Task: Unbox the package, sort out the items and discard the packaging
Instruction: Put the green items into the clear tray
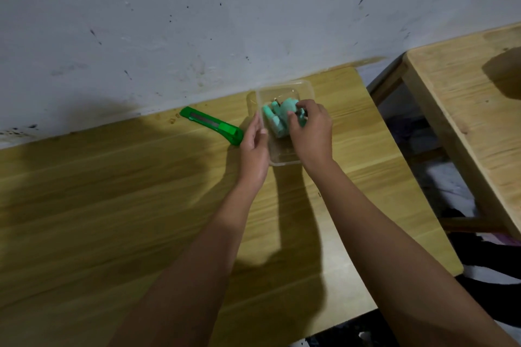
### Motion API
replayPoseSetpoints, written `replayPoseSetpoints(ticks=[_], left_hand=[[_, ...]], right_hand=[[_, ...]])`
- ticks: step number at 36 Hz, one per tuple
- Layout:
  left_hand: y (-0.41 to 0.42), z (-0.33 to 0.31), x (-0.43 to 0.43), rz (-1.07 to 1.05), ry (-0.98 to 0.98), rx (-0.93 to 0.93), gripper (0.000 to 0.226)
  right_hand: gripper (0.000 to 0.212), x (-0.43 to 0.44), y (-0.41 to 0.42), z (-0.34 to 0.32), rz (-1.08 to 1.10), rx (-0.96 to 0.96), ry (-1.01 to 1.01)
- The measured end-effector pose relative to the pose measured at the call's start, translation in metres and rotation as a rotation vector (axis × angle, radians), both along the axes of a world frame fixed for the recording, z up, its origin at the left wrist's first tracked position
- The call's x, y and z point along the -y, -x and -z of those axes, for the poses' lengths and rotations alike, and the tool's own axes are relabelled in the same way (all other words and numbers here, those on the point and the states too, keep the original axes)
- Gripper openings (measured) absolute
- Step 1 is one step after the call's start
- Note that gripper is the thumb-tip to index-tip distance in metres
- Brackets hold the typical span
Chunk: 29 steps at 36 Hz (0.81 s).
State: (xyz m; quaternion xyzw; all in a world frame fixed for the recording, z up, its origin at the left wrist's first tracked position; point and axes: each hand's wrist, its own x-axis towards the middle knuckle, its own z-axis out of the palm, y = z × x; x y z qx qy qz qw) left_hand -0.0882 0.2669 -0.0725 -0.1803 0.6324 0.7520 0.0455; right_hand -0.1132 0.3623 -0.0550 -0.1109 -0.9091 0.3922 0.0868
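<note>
A clear plastic container (303,89) stands on the wooden table (112,205) near the wall. Inside it lie several teal items (277,117). My left hand (253,146) grips the container's left wall, thumb on the rim. My right hand (310,132) reaches into the container from the right, its fingers closed around the teal items and a small dark part. The container's near right corner is hidden under my right hand.
A green utility knife (212,125) lies on the table left of the container, close to the white wall (225,22). A second wooden table (465,121) stands to the right across a gap, with dark clutter on the floor below.
</note>
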Motion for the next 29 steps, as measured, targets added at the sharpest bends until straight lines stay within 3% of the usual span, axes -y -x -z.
replayPoseSetpoints(ticks=[9,15,29], left_hand=[[-0.0004,0.0027,0.0033,0.029,0.03,-0.011,0.045],[0.0003,0.0006,0.0041,0.04,0.024,-0.005,0.046],[0.0005,-0.0058,0.0052,0.053,0.11,0.04,0.045]], right_hand=[[0.023,-0.0035,0.0024,0.002,-0.061,0.032,-0.119],[0.039,0.0006,-0.0007,0.0073,-0.094,0.077,-0.147],[0.033,-0.0053,0.0035,0.0011,-0.117,0.046,-0.199]])
